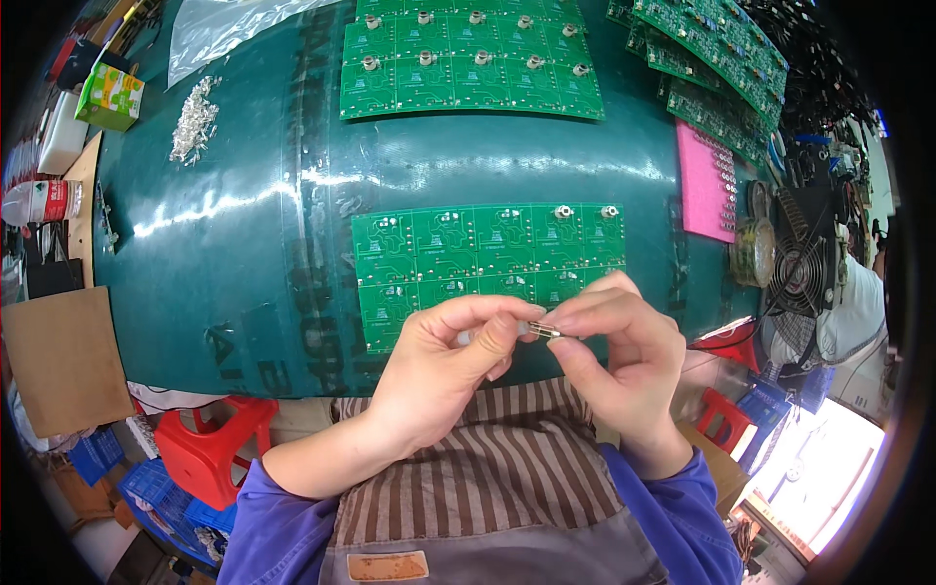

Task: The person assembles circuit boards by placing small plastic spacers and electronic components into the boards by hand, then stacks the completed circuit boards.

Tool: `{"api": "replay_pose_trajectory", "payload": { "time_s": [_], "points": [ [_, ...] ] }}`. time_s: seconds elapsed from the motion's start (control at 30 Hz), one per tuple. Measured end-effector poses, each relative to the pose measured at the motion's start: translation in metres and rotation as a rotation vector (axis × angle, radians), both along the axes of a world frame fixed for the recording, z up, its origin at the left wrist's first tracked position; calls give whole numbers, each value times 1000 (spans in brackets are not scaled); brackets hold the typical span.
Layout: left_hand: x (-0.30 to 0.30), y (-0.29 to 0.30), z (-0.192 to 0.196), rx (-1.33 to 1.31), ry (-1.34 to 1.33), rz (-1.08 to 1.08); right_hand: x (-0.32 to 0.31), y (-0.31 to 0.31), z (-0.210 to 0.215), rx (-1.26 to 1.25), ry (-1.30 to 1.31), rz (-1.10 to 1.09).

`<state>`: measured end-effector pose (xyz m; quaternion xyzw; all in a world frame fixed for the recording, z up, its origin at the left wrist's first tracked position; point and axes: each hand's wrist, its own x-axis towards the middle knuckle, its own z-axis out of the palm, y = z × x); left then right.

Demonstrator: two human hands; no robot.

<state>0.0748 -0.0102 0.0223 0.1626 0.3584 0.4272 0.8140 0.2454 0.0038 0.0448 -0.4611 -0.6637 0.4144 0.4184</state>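
Note:
My left hand (439, 356) pinches a small part with thin metal leads (544, 331) and a whitish translucent body. The fingertips of my right hand (629, 351) close on the lead end of the same part, so both hands meet on it. Its exact kind is too small to make out. Just beyond and partly under my hands lies a green circuit board panel (448, 234). Two round metal components (563, 212) stand on its far right cells. My fingers and wrist cover part of its near edge.
A second green panel (473, 83) with several metal components lies farther back. Stacked populated boards (721, 58) sit far right above a pink foam block (704, 185). To the left are a heap of small silvery parts (195, 122), a plastic bag (224, 34) and a drink carton (110, 97).

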Motion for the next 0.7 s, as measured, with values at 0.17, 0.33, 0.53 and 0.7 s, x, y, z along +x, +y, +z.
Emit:
{"api": "replay_pose_trajectory", "payload": {
  "time_s": [0.17, 0.33, 0.53, 0.7],
  "points": [
    [-2, 0, -3, 21, -8, -9, 0, 1, -1, -17, 10, 26],
    [-1, 1, -2, 45, -19, -21, 1, -2, -2, -163, 115, -1],
    [0, 1, 3, 79, 87, 1, -2, -1, 1, -254, 190, -27],
    [-9, 7, 7, 112, 177, -129, -2, 12, 0, -2, -13, 118]
  ]
}}
